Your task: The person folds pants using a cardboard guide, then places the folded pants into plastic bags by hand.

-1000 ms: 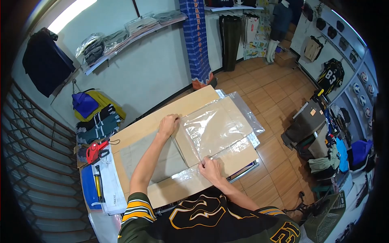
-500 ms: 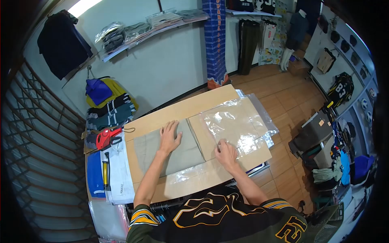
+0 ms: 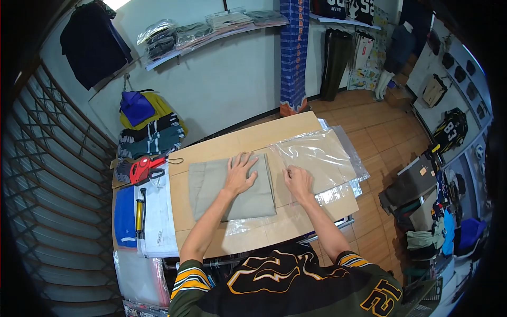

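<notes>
A folded khaki garment (image 3: 211,182), which looks like trousers, lies on the cardboard-covered table. My left hand (image 3: 240,177) rests flat on it with the fingers spread. To its right is a flat clear plastic bag (image 3: 322,156), wrinkled and shiny. My right hand (image 3: 299,182) is at the bag's left edge, its fingers curled in and pinching the plastic near the garment's right side. The fingertips are partly hidden, and part of the bag passes under that hand. More clear plastic (image 3: 248,224) shows under the garment's near edge.
At the table's left end are a red tape dispenser (image 3: 141,170), a yellow-and-black tool (image 3: 140,217), a blue packet (image 3: 124,216) and white packaging (image 3: 161,211). Folded clothes (image 3: 150,137) are stacked behind. Plastic bags (image 3: 138,274) lie at the lower left.
The view has shifted slightly. The garment has come closer to my right hand, with my left hand still on it. The bag's left edge has lifted and wrinkled near my right hand.
</notes>
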{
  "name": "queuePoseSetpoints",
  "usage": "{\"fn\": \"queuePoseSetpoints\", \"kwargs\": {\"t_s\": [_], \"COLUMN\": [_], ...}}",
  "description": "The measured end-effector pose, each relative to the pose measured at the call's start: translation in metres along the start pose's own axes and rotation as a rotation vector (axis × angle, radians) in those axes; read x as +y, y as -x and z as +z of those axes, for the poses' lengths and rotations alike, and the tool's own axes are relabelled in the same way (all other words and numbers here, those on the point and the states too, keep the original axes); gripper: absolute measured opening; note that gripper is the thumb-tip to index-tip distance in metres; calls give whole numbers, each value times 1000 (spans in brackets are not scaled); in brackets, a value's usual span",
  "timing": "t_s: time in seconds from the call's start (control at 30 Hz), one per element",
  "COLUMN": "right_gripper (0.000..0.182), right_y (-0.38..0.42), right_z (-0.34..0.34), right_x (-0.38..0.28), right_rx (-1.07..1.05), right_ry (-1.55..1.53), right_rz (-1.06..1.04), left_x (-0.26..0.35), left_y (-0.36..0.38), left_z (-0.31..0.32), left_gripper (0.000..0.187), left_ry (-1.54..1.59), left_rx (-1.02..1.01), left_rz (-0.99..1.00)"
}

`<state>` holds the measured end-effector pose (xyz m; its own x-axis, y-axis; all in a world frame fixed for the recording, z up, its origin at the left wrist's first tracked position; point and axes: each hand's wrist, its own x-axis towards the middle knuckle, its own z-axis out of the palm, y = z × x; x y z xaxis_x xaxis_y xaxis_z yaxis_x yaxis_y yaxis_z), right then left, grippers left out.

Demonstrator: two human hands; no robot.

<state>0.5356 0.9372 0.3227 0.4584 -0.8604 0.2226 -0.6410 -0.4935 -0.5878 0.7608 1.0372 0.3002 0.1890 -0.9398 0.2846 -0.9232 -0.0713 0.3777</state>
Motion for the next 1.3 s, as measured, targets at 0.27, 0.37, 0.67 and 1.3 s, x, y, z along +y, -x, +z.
{"fn": "queuePoseSetpoints", "kwargs": {"t_s": [0.27, 0.37, 0.67, 1.3], "right_gripper": [23, 21, 14, 9], "right_y": [-2, 2, 43, 89], "right_z": [1, -4, -2, -12], "right_x": [-2, -7, 2, 2], "right_rx": [85, 84, 63, 16], "right_ry": [-79, -99, -90, -57], "right_rz": [-24, -43, -66, 3], "left_x": [21, 24, 28, 64], "left_y": [-25, -35, -49, 68], "left_z": [18, 25, 37, -10], "left_gripper": [53, 52, 53, 96], "left_ry": [37, 44, 11, -60], "left_rx": [-48, -24, 36, -148], "left_rz": [56, 41, -6, -8]}}
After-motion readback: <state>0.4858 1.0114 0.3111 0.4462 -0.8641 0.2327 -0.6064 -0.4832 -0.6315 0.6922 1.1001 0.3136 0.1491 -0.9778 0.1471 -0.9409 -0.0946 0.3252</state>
